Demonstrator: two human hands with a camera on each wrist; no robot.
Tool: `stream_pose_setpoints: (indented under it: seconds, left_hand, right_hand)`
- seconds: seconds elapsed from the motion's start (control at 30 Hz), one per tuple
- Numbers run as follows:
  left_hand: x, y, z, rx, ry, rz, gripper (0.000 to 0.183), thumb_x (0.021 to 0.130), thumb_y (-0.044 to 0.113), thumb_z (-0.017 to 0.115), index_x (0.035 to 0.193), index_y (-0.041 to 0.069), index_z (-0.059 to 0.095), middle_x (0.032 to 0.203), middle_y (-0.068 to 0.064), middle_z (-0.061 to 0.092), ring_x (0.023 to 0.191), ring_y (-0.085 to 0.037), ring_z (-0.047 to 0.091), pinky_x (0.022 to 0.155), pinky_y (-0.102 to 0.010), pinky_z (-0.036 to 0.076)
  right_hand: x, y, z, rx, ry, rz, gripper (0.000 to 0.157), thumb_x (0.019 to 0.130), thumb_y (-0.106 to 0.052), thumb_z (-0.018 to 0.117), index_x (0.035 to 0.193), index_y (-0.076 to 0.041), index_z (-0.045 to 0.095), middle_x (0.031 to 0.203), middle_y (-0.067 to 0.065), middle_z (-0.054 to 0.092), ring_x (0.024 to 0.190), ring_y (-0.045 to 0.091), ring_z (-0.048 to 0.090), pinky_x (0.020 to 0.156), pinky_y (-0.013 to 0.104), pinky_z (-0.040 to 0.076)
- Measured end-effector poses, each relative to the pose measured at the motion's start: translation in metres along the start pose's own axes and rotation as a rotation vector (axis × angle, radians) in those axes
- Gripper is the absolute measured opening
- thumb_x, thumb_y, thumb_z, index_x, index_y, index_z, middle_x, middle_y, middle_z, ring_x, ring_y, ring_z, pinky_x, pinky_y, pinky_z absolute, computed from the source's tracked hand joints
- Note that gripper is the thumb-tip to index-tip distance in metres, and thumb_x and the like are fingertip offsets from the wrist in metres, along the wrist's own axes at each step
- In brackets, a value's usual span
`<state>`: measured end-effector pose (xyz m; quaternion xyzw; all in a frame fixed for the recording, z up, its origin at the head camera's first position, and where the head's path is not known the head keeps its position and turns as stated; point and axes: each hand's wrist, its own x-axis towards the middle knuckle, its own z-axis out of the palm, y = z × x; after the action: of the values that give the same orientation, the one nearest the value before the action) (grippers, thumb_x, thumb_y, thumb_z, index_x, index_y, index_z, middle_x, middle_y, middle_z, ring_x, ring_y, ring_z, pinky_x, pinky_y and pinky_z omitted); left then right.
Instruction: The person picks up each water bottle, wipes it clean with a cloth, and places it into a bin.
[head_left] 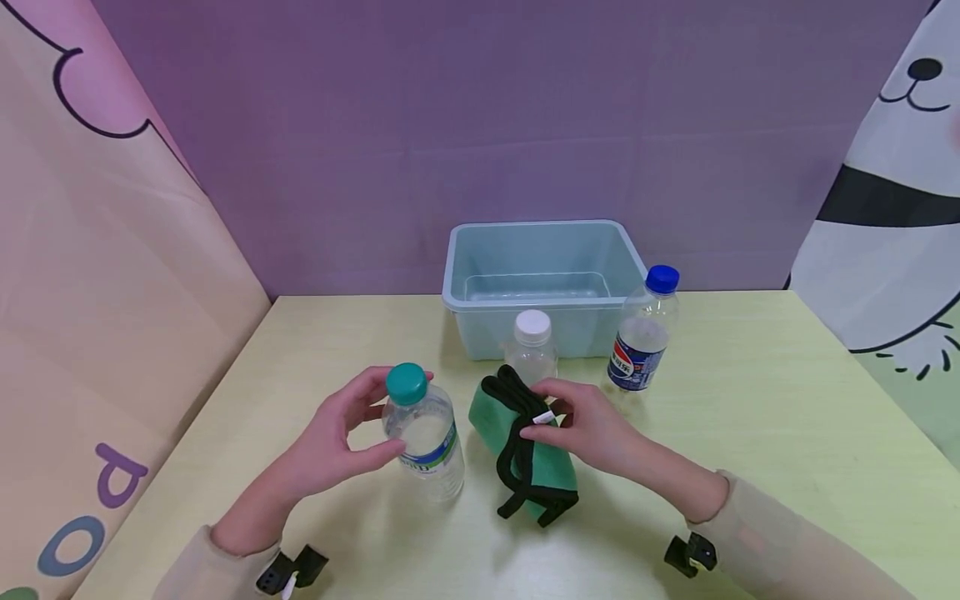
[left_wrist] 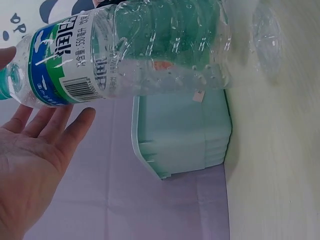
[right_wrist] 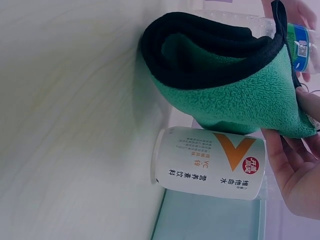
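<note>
Your left hand, thumb and fingers curved round a teal-capped bottle, nearer the worktop's left edge than right; light-blue bin, near the far edge; green cloth, mid-worktop; white-capped bottle, just behind it; your right hand, pinching that cloth; blue-capped bottle, between bin and far right corner.

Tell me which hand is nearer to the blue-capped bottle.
Right. The right hand grips the green cloth in front of the blue-capped bottle, slightly to its left; the left hand is farther off to the left, at the teal-capped bottle.
</note>
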<state>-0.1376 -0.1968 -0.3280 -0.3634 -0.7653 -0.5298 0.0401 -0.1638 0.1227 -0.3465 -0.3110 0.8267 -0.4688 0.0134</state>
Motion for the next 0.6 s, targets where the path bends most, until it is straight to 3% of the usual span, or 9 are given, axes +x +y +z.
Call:
stream_pose_setpoints:
  seconds: [0.27,0.6]
  left_hand:
    - [-0.002,0.002,0.002,0.071,0.06,-0.018,0.06,0.077,-0.008,0.076,0.131,0.003,0.05,0.123,0.0,0.059,0.115,-0.014,0.054,0.092,-0.031,0.05]
    - [-0.001,0.001,0.007,0.094,0.097,-0.045,0.06,0.076,-0.004,0.08,0.129,0.006,0.053,0.12,0.0,0.058,0.114,-0.014,0.052,0.087,-0.035,0.052]
  right_hand:
    - [0.0,-0.001,-0.001,-0.008,0.014,0.017,0.031,0.084,-0.01,0.077,0.111,-0.001,0.064,0.103,0.009,0.066,0.078,0.014,0.065,0.066,0.029,0.055]
    - [0.008,-0.011,-0.002,-0.004,0.045,-0.025,0.038,0.085,-0.011,0.076,0.118,0.001,0.062,0.108,0.012,0.067,0.078,0.016,0.066,0.065,0.031,0.056]
